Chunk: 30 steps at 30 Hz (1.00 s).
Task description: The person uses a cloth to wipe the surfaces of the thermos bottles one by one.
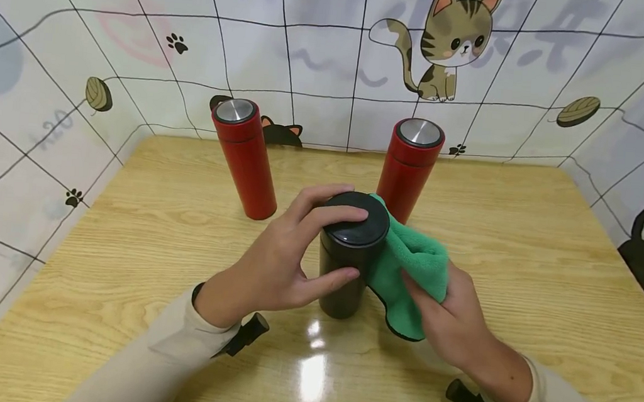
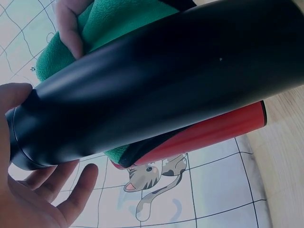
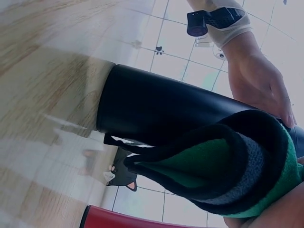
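A black thermos flask (image 1: 344, 278) stands upright on the table in front of me. My left hand (image 1: 289, 255) grips it around the lid, thumb on the near side and fingers over the top and far side. In the left wrist view the matte black flask (image 2: 161, 85) fills the middle. My right hand (image 1: 455, 315) holds a folded green cloth (image 1: 416, 265) with dark edging, laid against the flask's right side. The cloth's grey inner face (image 3: 249, 166) shows in the right wrist view.
Two red flasks with silver-topped lids stand farther back, one at left (image 1: 248, 163) and one at right (image 1: 409, 170), the latter partly behind the cloth. A wood-grain table (image 1: 125, 242) lies beneath, with a cat-patterned wall (image 1: 322, 56) behind it.
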Motion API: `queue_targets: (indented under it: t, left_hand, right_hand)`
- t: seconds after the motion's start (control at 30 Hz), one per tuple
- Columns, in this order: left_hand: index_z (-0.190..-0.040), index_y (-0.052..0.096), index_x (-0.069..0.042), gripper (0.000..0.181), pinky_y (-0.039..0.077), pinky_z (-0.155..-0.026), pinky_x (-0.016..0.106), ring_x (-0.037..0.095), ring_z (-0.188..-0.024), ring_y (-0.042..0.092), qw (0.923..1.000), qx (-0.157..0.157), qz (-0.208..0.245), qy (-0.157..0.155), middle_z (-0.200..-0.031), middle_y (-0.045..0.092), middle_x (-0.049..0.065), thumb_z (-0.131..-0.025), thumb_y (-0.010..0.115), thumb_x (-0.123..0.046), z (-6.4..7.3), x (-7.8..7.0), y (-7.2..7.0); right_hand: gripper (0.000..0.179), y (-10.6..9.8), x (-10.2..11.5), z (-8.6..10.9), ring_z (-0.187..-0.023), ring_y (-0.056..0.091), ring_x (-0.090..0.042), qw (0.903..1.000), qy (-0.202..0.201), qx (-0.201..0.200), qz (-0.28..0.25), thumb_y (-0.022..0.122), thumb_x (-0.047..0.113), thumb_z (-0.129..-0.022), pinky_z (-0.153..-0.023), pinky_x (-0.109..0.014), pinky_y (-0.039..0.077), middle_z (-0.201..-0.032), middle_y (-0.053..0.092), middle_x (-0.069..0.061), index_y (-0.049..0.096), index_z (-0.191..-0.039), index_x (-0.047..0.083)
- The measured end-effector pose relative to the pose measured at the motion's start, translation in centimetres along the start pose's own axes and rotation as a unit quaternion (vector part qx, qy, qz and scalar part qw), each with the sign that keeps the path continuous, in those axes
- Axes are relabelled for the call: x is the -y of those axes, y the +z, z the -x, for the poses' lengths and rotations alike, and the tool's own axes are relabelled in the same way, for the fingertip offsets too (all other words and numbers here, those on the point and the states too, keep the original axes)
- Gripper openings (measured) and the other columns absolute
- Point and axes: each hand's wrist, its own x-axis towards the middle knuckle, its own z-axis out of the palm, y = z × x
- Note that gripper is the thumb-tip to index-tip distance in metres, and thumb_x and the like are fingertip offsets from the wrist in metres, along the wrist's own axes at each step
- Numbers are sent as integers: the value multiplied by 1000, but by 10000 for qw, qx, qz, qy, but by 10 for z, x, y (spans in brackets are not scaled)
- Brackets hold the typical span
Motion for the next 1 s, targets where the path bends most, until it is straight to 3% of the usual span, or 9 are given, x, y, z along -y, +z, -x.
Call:
queue_targets:
  t: [0.3, 0.4, 0.57, 0.63, 0.83, 0.93, 1.0]
  left_hand:
    - [-133, 51, -8, 69, 44, -113, 34, 27, -134, 51, 10000, 10, 6, 81, -145, 44, 18, -77, 87, -24, -2, 1, 2]
    - [-133, 51, -7, 71, 45, -113, 34, 27, -133, 52, 9999, -48, -27, 108, -145, 44, 18, -74, 89, -24, -2, 1, 2]
    - [-133, 50, -7, 66, 45, -113, 35, 28, -134, 51, 9999, -4, 122, 52, -147, 43, 18, -79, 85, -19, 0, 0, 1]
    - [-134, 50, -7, 63, 44, -114, 36, 27, -136, 50, 9997, 68, 238, 21, -149, 42, 18, -81, 83, -18, 1, 0, 1]
    - [-135, 50, -8, 57, 42, -115, 38, 28, -139, 46, 9989, 172, 441, 68, -153, 37, 19, -86, 78, -17, 1, 1, 1]
    - [-135, 51, -8, 56, 44, -114, 38, 28, -139, 46, 9986, 149, 496, 66, -153, 36, 19, -86, 77, -17, 1, 2, 1]
    - [-134, 52, -8, 55, 44, -113, 38, 28, -138, 46, 9986, 126, 517, 63, -153, 37, 19, -86, 77, -17, 2, 2, 1]
  right_hand:
    - [54, -2, 3, 2, -130, 57, -10, 9997, -131, -122, -144, 48, -20, -91, -100, -17, 50, -145, 57, -5, 53, -141, -2]
    - [54, -2, 3, 1, -127, 58, -7, 9999, 106, 20, 96, 48, -16, -94, -98, -17, 51, -145, 57, -1, 52, -144, 4]
    - [57, -2, 3, 0, -124, 60, -4, 9970, 558, 364, 384, 49, -7, -98, -96, -17, 52, -145, 56, 7, 47, -149, 18]
    - [56, -1, 3, 1, -125, 59, -4, 9975, 511, 344, 342, 50, -7, -98, -96, -17, 52, -146, 56, 6, 48, -149, 16]
    - [53, 0, 3, 1, -129, 58, -9, 9997, -129, -101, -171, 48, -19, -92, -100, -18, 50, -145, 57, -4, 53, -142, -2]
    - [54, 0, 2, 1, -129, 58, -10, 9996, -114, -65, -231, 46, -19, -92, -100, -19, 51, -146, 57, -5, 52, -142, -2]
    - [55, -1, 2, 1, -128, 58, -6, 9998, 145, 102, -9, 48, -15, -94, -99, -18, 51, -146, 56, 1, 51, -145, 4]
